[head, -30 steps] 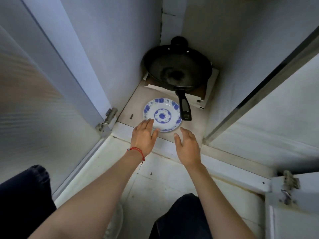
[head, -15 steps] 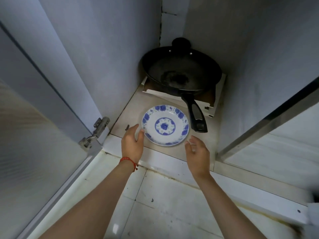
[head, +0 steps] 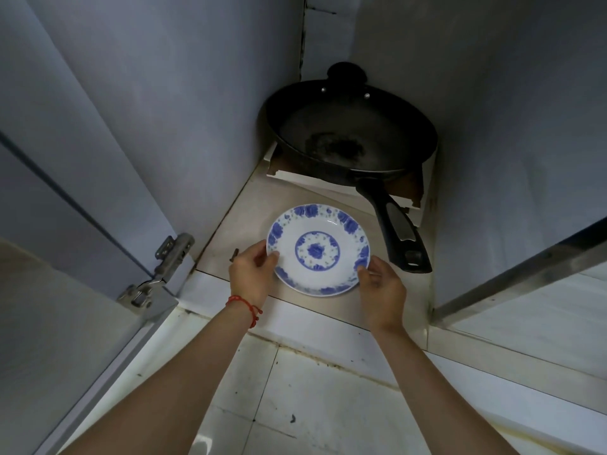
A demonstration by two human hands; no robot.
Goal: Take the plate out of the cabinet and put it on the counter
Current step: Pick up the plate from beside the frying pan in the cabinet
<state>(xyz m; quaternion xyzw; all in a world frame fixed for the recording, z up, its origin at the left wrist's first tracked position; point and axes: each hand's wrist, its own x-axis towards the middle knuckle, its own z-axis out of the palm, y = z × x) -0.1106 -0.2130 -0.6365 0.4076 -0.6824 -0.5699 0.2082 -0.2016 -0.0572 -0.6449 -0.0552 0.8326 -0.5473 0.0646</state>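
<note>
Head view looked down into a low cabinet, where the plate, white with blue flowers, sat near the front edge of the cabinet floor. Both hands had it by the rim: the left hand gripped the left edge with its thumb laid over the top, and the right hand gripped the lower right edge the same way. The fingers of each grip ran under the plate and were hidden, so whether the plate rested on the floor or was raised just off it could not be told. A red string bracelet circled the left wrist. Behind the plate a black frying pan rested on a white box, most of which the pan covered; its handle reached forward just beside the plate's right side. A small dark object by the left hand was too small to identify. A metal hinge held the open door at left, cut off by the frame.
</note>
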